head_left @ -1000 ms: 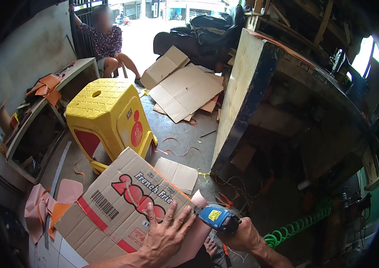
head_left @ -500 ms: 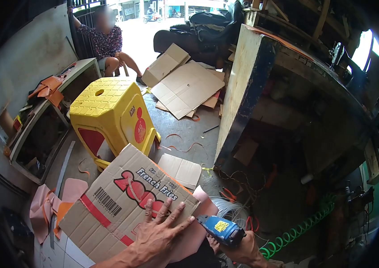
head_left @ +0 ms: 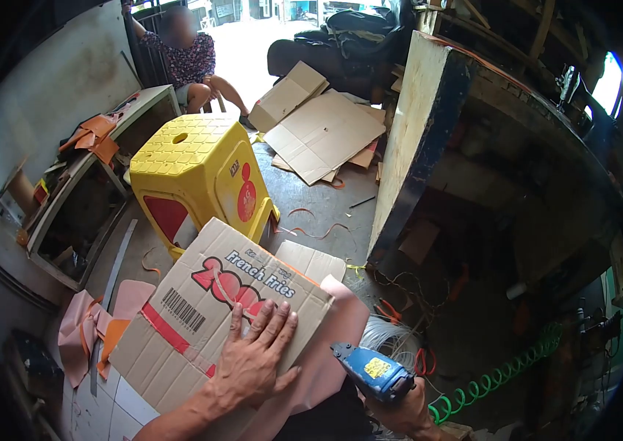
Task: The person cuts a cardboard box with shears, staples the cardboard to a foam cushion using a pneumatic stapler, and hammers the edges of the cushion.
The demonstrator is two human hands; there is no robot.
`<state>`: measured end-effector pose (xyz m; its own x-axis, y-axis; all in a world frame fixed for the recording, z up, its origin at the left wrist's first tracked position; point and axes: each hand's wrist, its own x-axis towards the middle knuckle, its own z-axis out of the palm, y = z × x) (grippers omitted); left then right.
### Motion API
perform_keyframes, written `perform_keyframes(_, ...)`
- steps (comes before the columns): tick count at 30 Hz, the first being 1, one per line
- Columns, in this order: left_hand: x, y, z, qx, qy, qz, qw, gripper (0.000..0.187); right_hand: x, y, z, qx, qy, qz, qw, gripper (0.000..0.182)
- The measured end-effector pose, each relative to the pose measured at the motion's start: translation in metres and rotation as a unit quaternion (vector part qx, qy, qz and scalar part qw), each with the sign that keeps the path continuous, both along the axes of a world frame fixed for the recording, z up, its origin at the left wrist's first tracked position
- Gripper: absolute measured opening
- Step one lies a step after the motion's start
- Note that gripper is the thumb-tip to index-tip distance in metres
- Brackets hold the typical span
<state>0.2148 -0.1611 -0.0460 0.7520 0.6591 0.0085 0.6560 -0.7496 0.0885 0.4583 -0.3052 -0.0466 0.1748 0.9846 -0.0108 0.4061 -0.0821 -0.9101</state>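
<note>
A printed cardboard piece (head_left: 212,294) lies over a sheet of pink material (head_left: 326,360) at the lower middle. Flat on the cardboard, fingers spread, rests my left hand (head_left: 252,360). My right hand (head_left: 403,411) is wrapped round a blue air tool (head_left: 374,367) with a yellow label. The tool's nose is in the air, a little to the right of the cardboard and over the edge of the pink material. Orange material (head_left: 114,338) shows beside the cardboard's left edge.
A yellow stool (head_left: 194,162) stands behind the cardboard. Flattened boxes (head_left: 326,136) lie farther back, near a seated person (head_left: 190,62). A wooden panel (head_left: 418,132) rises at right. Green coiled hose (head_left: 495,375), orange-handled pliers (head_left: 388,312) and white wire (head_left: 388,342) lie low right.
The tool in my right hand has come away from the cardboard's right edge. My left hand's fingers are closer together, its thumb now nearer me. The view has shifted slightly.
</note>
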Motion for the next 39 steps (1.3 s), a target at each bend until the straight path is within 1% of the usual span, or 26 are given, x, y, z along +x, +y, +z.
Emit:
perform_keyframes(1, 0.000, 0.003, -0.001, -0.008, 0.007, 0.008, 1.000, 0.090, 0.016, -0.009, -0.032, 0.046, -0.079, 0.059, 0.994, 0.027)
perform_keyframes(2, 0.000, 0.004, -0.002, -0.016, 0.014, 0.016, 1.000, 0.090, 0.015, -0.010, -0.028, 0.045, -0.080, 0.057, 0.994, 0.027)
perform_keyframes(4, 0.000, 0.006, -0.001, -0.031, 0.036, 0.022, 0.999, 0.091, 0.010, 0.001, -0.009, 0.085, -0.092, 0.087, 0.988, 0.026)
perform_keyframes(5, 0.003, 0.006, -0.001, -0.027, 0.056, 0.028, 0.998, 0.092, 0.005, 0.008, 0.007, 0.085, -0.071, 0.096, 0.989, 0.023)
perform_keyframes(6, 0.003, 0.006, 0.001, -0.024, 0.077, 0.033, 0.996, 0.092, 0.001, 0.011, 0.008, 0.085, -0.070, 0.098, 0.989, 0.023)
perform_keyframes(8, 0.003, 0.005, 0.000, -0.028, 0.073, 0.036, 0.996, 0.093, -0.001, 0.015, 0.003, 0.109, -0.053, 0.148, 0.982, 0.028)
perform_keyframes(9, 0.003, 0.006, -0.001, -0.032, 0.067, 0.039, 0.996, 0.093, 0.001, 0.018, 0.002, 0.112, -0.093, 0.185, 0.972, 0.025)
perform_keyframes(10, 0.003, 0.006, -0.002, -0.032, 0.068, 0.041, 0.996, 0.093, 0.000, 0.020, 0.001, 0.113, -0.092, 0.187, 0.971, 0.025)
perform_keyframes(12, 0.003, 0.004, -0.002, -0.026, 0.074, 0.043, 0.996, 0.093, -0.004, 0.026, 0.001, 0.080, -0.045, 0.193, 0.977, 0.025)
perform_keyframes(13, 0.002, 0.005, -0.004, -0.010, 0.086, 0.038, 0.995, 0.097, -0.007, 0.029, 0.004, 0.079, -0.044, 0.196, 0.976, 0.025)
perform_keyframes(15, 0.001, 0.005, -0.006, -0.005, 0.093, 0.037, 0.995, 0.096, -0.010, 0.031, 0.010, 0.068, -0.044, 0.208, 0.975, 0.026)
perform_keyframes(20, 0.001, 0.005, -0.006, 0.005, 0.101, 0.031, 0.994, 0.095, -0.019, 0.038, 0.014, 0.033, -0.078, 0.209, 0.974, 0.029)
perform_keyframes(22, 0.000, 0.005, -0.008, -0.001, 0.078, 0.032, 0.996, 0.096, -0.024, 0.041, 0.018, 0.018, -0.089, 0.209, 0.974, 0.030)
perform_keyframes(24, -0.001, 0.007, -0.014, -0.001, 0.055, 0.034, 0.998, 0.094, -0.030, 0.045, 0.029, -0.005, -0.092, 0.172, 0.981, 0.029)
perform_keyframes(25, -0.002, 0.007, -0.016, -0.001, 0.036, 0.034, 0.999, 0.094, -0.031, 0.045, 0.029, -0.006, -0.093, 0.172, 0.981, 0.029)
perform_keyframes(28, -0.001, 0.008, -0.021, -0.002, 0.021, 0.044, 0.999, 0.093, -0.029, 0.049, 0.021, -0.020, -0.126, 0.171, 0.977, 0.026)
perform_keyframes(29, -0.001, 0.008, -0.016, 0.011, 0.055, 0.042, 0.998, 0.093, -0.027, 0.048, 0.013, -0.017, -0.133, 0.180, 0.975, 0.022)
perform_keyframes(30, -0.003, 0.006, -0.012, 0.016, 0.052, 0.046, 0.997, 0.093, -0.024, 0.048, 0.009, -0.014, -0.141, 0.193, 0.971, 0.019)
perform_keyframes(31, -0.007, 0.001, -0.006, 0.006, 0.073, 0.037, 0.997, 0.094, -0.021, 0.051, 0.008, -0.009, -0.144, 0.199, 0.969, 0.019)
perform_keyframes(33, -0.023, -0.016, 0.005, -0.034, 0.111, 0.026, 0.993, 0.098, -0.019, 0.052, 0.007, 0.042, -0.147, 0.186, 0.971, 0.018)
perform_keyframes(34, -0.033, -0.029, 0.007, -0.038, 0.113, 0.027, 0.993, 0.098, -0.016, 0.053, 0.006, 0.039, -0.145, 0.187, 0.971, 0.018)
perform_keyframes(37, -0.047, -0.055, 0.006, -0.114, 0.091, 0.091, 0.985, 0.099, -0.008, 0.060, 0.002, -0.001, -0.109, 0.200, 0.974, 0.017)
perform_keyframes(38, -0.044, -0.057, 0.006, -0.115, 0.093, 0.094, 0.985, 0.099, -0.009, 0.063, 0.006, -0.001, -0.106, 0.204, 0.973, 0.017)
perform_keyframes(39, -0.042, -0.059, 0.006, -0.083, 0.112, 0.100, 0.985, 0.100, -0.011, 0.063, 0.013, -0.007, -0.100, 0.199, 0.975, 0.019)
